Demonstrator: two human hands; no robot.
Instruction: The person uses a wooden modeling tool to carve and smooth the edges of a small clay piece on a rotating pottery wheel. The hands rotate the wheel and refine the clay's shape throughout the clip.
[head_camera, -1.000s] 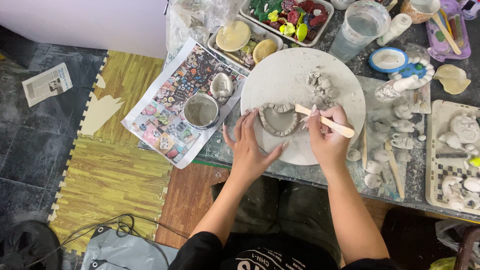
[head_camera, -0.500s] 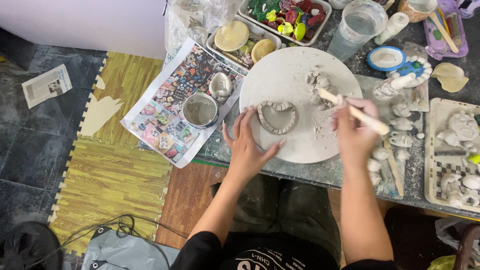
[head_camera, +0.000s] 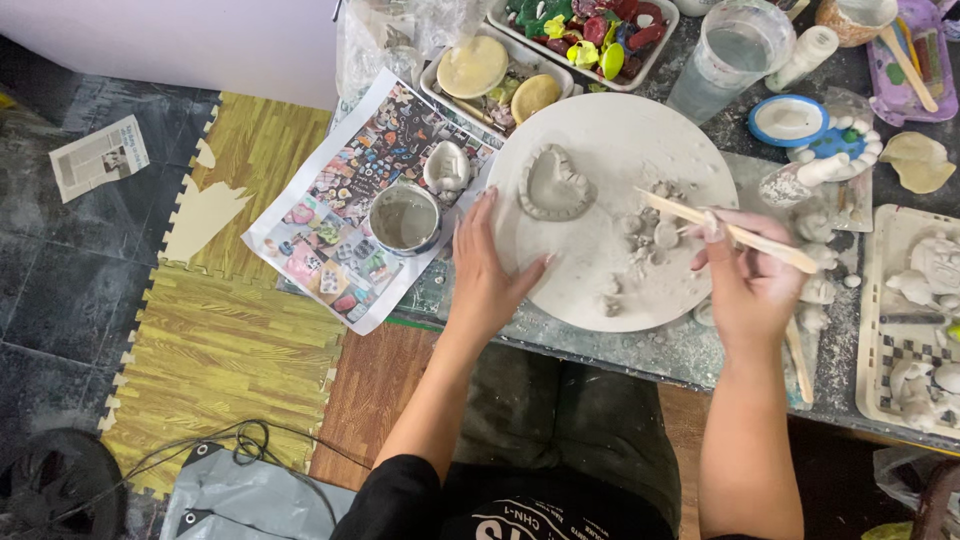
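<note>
Working surface: a big round white board (head_camera: 600, 150) lies on a dusty grey counter (head_camera: 690, 355), seen from above.
Left hand: the left hand (head_camera: 487, 270) lies flat and open on the left edge of the board, fingers spread, holding nothing.
Right hand: the right hand (head_camera: 745, 285) is closed around a thin wooden stick (head_camera: 725, 232); the hand is over the right edge of the board.
Stick: it is tilted, and its free end points left and up toward a group of small clay lumps (head_camera: 650, 235) near the middle of the board.
Clay piece: a heart-shaped clay ring (head_camera: 553, 184) lies on the upper left part of the board, apart from both hands and from the lumps.
Left of the board: a small round metal cup (head_camera: 404, 219) with grey liquid stands on a colourful printed sheet (head_camera: 330, 240), just beside the left hand.
Behind the board: a clear plastic cup (head_camera: 722, 60) of water and a tray (head_camera: 520, 78) with two round yellow pieces.
Right side: a white tray (head_camera: 880, 330) with small clay figures.
Floor: yellow foam mats (head_camera: 220, 340) and a folded newspaper (head_camera: 98, 157).
</note>
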